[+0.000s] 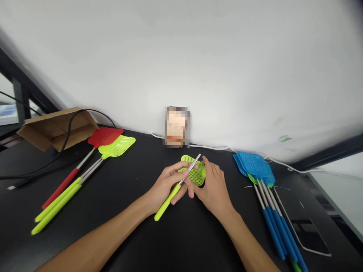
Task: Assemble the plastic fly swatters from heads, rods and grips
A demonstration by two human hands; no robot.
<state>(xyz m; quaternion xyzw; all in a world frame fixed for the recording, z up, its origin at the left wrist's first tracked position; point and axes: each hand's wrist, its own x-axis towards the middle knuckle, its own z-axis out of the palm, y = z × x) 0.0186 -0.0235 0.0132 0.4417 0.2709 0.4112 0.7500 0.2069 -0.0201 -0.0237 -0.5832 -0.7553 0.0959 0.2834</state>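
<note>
Near right, a green handle, cut off, lies partly beneath blue handles. Centrally, the left hand pinches 1 lime handle by its rod; the half-curled right hand holds 1 lime swatter head, partly hidden. Beyond, 1 pixelated object.

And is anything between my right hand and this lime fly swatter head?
Nothing visible; your right hand meets the fly swatter head at its right edge. Your left hand, holding the handle, overlaps the head's left side.
</note>
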